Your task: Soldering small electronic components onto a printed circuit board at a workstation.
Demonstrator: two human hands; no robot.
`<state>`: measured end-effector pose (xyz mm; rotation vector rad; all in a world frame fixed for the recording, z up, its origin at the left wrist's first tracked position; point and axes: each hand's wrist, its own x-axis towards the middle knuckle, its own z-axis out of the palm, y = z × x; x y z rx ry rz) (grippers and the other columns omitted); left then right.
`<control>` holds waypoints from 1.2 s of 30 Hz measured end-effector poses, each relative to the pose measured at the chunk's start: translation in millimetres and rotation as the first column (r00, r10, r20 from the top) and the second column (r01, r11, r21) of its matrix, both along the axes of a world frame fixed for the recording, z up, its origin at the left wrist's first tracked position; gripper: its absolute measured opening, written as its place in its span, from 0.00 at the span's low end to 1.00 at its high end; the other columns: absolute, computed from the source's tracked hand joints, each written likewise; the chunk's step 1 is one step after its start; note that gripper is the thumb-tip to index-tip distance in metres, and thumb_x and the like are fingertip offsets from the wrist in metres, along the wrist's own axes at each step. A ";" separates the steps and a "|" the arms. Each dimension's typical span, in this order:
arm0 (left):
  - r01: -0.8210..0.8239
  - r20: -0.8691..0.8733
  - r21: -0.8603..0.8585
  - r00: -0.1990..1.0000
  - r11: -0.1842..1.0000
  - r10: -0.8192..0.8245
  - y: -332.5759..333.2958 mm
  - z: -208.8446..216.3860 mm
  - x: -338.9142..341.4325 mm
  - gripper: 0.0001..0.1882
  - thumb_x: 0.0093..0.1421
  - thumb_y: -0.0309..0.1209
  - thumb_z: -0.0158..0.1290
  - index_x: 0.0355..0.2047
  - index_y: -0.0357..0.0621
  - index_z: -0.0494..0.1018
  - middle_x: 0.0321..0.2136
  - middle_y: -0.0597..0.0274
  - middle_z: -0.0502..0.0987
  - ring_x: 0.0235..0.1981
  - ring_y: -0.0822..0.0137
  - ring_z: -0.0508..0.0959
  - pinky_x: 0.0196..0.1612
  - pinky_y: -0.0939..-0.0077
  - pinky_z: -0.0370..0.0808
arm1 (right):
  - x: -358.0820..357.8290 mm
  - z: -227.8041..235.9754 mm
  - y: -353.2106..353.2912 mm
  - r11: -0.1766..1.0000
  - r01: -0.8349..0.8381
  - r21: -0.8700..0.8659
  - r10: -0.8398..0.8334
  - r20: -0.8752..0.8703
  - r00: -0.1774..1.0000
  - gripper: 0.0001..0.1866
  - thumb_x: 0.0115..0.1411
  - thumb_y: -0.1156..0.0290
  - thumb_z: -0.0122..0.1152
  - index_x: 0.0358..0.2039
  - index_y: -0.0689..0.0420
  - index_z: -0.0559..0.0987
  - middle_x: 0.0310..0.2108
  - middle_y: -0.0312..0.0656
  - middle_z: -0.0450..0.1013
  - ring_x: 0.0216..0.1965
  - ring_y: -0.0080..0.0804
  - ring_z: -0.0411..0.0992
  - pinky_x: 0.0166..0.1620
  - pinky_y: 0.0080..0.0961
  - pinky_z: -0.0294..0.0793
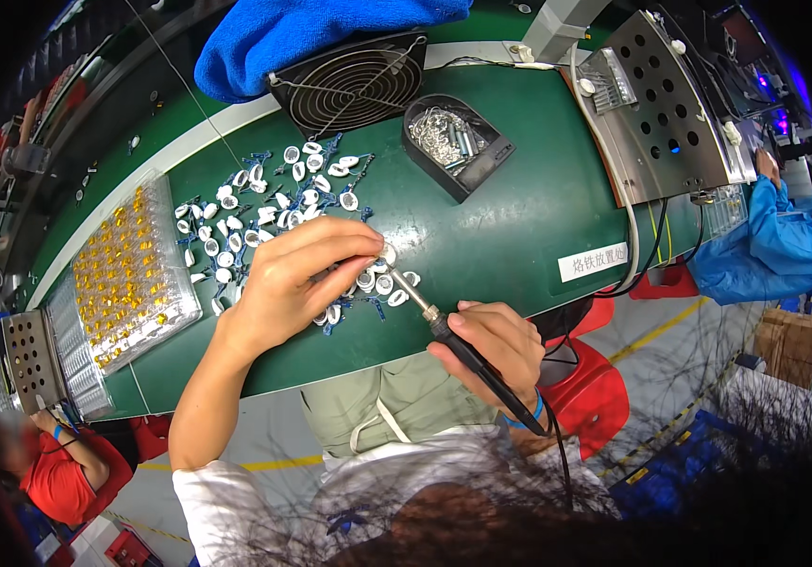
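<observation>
A: Hands first. How do they stand?

B: Left hand (278, 274): nearly closed, thumb and forefinger pinching a small white piece (388, 254), other fingers loosely bent. Right hand (500, 345): wrapped round the black handle of a soldering iron (474, 357), pen-fashion.

A: Where's the piece, exactly?

B: Off the desk (538, 213), at the right edge of the heap. Iron's tip right up to it; touching or just short, can't tell from here.

A: Why that grip?

B: My reading: a fingertip pinch leaves the piece's face open to the tip. Holding the handle well back likely spares the fingers any heat.

A: Now left to right.

B: Far left, a clear tray (188, 304) bearing rows of yellow bits; rows probably make them easy to count. Then the heap of white pieces with blue ends (348, 200), loose, spread around the left hand, presumably for a short reach. Behind it a black fan (358, 94), likely there for fumes; whether it's running, can't say. Blue cloth (321, 42) beyond.

A: And rightward?

B: Black bin (489, 163), small metal parts (442, 135) inside; its walls would stop them rolling. Last, a perforated metal stand (663, 104), well apart from both hands.
</observation>
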<state>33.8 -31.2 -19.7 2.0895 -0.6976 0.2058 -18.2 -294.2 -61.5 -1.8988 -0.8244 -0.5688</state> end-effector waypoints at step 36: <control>0.104 0.174 0.041 0.979 0.994 -0.110 8.1 -6.5 -2.0 0.16 0.50 0.20 0.67 0.41 0.42 0.82 0.41 0.58 0.80 0.40 0.57 0.82 0.41 0.64 0.80 | 38.0 19.3 -9.8 0.962 0.260 -0.089 -0.255 0.066 0.965 0.27 0.53 0.75 0.75 0.54 0.63 0.79 0.30 0.46 0.74 0.30 0.42 0.74 0.35 0.36 0.75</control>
